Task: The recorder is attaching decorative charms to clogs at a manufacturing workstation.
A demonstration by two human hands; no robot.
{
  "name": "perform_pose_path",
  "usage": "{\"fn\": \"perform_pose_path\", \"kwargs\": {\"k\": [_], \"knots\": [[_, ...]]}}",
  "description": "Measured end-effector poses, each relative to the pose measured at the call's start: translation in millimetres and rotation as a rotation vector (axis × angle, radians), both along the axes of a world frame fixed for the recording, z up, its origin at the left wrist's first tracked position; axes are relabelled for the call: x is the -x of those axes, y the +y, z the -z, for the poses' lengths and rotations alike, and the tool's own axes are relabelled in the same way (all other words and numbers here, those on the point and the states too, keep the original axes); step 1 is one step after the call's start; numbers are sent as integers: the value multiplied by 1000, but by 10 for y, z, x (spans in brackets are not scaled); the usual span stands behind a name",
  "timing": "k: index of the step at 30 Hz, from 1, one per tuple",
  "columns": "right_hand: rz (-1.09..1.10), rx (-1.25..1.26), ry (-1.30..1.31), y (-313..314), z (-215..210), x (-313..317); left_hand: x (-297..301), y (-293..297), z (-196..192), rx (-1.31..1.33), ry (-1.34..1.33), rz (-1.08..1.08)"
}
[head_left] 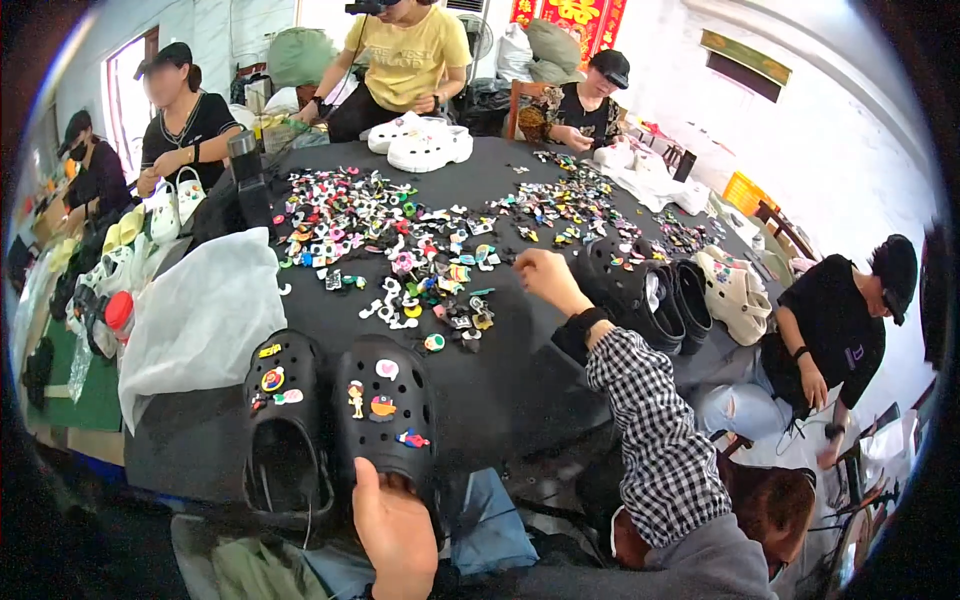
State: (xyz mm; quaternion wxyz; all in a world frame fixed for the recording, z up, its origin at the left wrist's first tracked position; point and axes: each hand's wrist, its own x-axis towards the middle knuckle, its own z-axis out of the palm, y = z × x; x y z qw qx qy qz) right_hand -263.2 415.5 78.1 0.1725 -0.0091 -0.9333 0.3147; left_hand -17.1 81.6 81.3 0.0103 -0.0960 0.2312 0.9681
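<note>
My left hand grips a black clog at its heel opening, fingers inside and thumb along the outer edge. Several colourful shoe charms sit in the holes of its toe. Beside it, on the left, lies a second black clog, also with charms on its toe. My right hand is stretched out over the dark table, right of the loose charms. Its fingers are curled together; anything between them is hidden.
More black clogs and beige clogs stand to the right. White clogs lie at the far side. A white sheet covers the table's left part. Several people sit or stand around; one person is at the right.
</note>
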Motion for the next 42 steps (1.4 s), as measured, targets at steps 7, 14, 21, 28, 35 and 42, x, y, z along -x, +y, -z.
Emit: {"fn": "perform_pose_path", "kwargs": {"k": [7, 14, 21, 28, 35, 42], "knots": [[103, -136, 152, 175, 43, 373, -70, 54, -318, 147, -300, 21], [35, -447, 184, 258, 117, 608, -124, 9, -144, 10, -50, 106], [92, -436, -22, 180, 64, 642, -124, 61, -313, 33, -82, 56], [-274, 750, -55, -103, -239, 192, -166, 23, -100, 587, -6, -16], [-553, 1206, -198, -320, -378, -343, 7, 30, -64, 28, 19, 34], [-629, 1113, -308, -705, -499, -830, 8, 86, -74, -43, 22, 6]]}}
